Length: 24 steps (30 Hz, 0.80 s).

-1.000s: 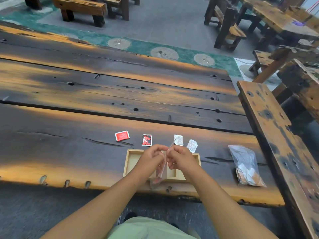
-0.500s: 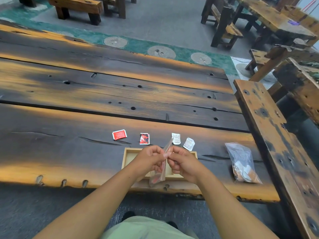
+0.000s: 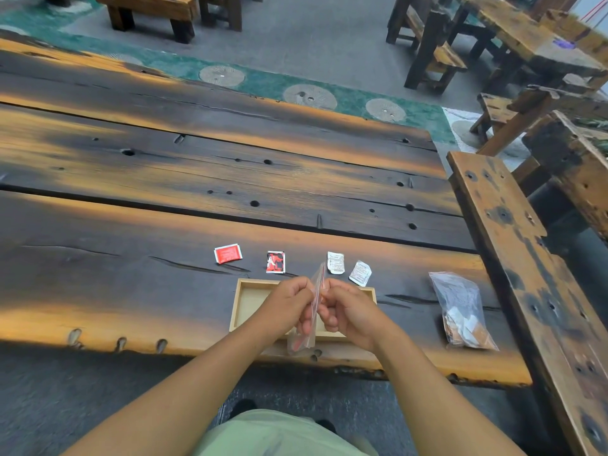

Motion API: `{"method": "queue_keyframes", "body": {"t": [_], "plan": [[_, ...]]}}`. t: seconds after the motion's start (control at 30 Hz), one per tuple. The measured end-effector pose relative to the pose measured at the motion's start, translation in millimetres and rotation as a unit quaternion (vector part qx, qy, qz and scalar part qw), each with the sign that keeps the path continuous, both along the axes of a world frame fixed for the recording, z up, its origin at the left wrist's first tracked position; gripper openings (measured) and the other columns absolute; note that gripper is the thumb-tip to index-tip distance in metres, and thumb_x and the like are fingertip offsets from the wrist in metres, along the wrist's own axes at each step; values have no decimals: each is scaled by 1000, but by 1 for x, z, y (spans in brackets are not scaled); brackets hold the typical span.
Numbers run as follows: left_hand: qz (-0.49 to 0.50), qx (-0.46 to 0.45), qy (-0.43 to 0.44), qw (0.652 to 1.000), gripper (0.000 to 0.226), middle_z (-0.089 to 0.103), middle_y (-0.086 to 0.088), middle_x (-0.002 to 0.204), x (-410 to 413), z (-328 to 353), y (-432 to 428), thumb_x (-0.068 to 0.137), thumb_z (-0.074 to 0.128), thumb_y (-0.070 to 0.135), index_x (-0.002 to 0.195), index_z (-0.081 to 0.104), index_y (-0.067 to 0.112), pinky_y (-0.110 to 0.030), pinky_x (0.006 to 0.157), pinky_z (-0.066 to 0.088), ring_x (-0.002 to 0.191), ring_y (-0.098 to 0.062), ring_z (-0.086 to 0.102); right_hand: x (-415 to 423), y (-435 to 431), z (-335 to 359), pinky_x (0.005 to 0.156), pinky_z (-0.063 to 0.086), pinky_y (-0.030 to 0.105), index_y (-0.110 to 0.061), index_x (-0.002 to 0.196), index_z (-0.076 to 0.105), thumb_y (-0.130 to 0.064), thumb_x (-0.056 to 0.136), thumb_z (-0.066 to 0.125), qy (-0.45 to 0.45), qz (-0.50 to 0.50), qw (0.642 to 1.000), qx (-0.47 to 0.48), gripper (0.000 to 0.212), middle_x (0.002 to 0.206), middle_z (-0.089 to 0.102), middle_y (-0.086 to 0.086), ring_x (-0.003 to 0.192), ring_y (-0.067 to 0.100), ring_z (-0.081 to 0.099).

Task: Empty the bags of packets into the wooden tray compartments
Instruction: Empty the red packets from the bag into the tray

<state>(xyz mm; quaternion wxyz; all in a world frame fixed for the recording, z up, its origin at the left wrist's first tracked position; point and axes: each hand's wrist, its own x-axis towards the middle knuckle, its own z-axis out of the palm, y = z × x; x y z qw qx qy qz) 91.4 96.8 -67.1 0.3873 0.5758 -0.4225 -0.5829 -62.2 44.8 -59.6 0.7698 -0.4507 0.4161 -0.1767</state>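
Little has shifted since the earlier frames: the left grip (image 3: 289, 307) and right grip (image 3: 348, 311) remain close together above the wooden tray (image 3: 253, 282), fingers curled, both pinching the small clear bag (image 3: 302, 344) between them. That bag stands edge-on and nearly upright, its lower end hanging past the tray's near rim. The tray sits near the front edge of the counter (image 3: 148, 291). Beyond it lie a red packet (image 3: 228, 253), a red-and-black packet (image 3: 275, 262), a white packet (image 3: 335, 262) and a second white packet (image 3: 360, 273). A second clear bag (image 3: 460, 311) holding packets lies well to the right.

Loose packets (image 3: 275, 262) just behind wooden tray (image 3: 235, 307)
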Motion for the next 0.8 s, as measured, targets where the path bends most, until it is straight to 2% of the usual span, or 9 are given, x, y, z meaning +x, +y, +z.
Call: {"method": "queue_keyframes", "body": {"t": [0.13, 0.2, 0.3, 0.4, 0.5, 0.57, 0.7, 0.8], "plan": [[15, -23, -4, 1000, 26, 52, -7, 60, -4, 0, 2, 103, 39, 12, 88, 54, -3, -26, 49, 46, 46, -18, 54, 5, 2, 0, 49, 25, 28, -13, 80, 57, -19, 102, 43, 37, -23, 999, -26, 26, 57, 48, 6, 47, 15, 35], [13, -21, 11, 1000, 26, 52, -10, 63, -3, -1, 2, 104, 39, 15, 88, 54, -1, -26, 51, 47, 49, -19, 55, 5, 3, -1, 47, 25, 27, -12, 84, 58, -27, 103, 48, 51, -21, 997, -50, 26, 56, 49, 4, 46, 14, 36], [6, -14, 38, 999, 25, 56, -14, 67, -2, -2, 1, 104, 40, 16, 85, 53, 6, -28, 54, 48, 53, -21, 54, 3, 3, -4, 43, 26, 22, -16, 78, 62, -24, 101, 50, 64, -19, 996, -54, 27, 60, 52, 9, 46, 13, 37], [16, -7, 58, 998, 26, 58, -20, 74, -3, -3, 0, 104, 39, 14, 82, 51, 8, -29, 55, 48, 52, -20, 53, 3, 3, -5, 42, 29, 22, -13, 82, 64, -20, 101, 47, 65, -18, 996, -53, 26, 64, 53, 13, 47, 15, 38], [38, 5, 67, 997, 25, 55, -13, 65, -6, -4, -1, 103, 38, 14, 83, 51, 8, -29, 54, 46, 50, -19, 52, 4, 3, -3, 44, 29, 24, -11, 85, 64, -20, 101, 45, 71, -11, 995, -63, 26, 63, 52, 12, 48, 16, 38], [44, 0, 69, 997, 26, 55, -8, 61, -8, -5, -2, 104, 41, 21, 86, 53, 8, -29, 53, 46, 48, -18, 52, 4, 2, -2, 45, 28, 24, -8, 87, 62, -19, 103, 45, 76, -6, 994, -75, 25, 60, 51, 9, 48, 16, 36], [43, -20, 47, 998, 39, 63, -15, 67, -8, -7, -4, 99, 53, 44, 88, 55, 7, -26, 50, 46, 52, -21, 55, 5, 3, -1, 46, 30, 25, 2, 96, 61, -27, 103, 49, 82, 2, 992, -94, 32, 58, 49, 4, 48, 14, 37], [48, -17, 44, 998, 36, 64, -14, 64, -8, -8, -5, 100, 53, 42, 85, 55, 9, -27, 51, 46, 54, -24, 56, 4, 4, -1, 47, 32, 25, -10, 90, 65, -25, 104, 49, 74, 7, 993, -96, 26, 60, 52, 6, 49, 16, 40]]}}
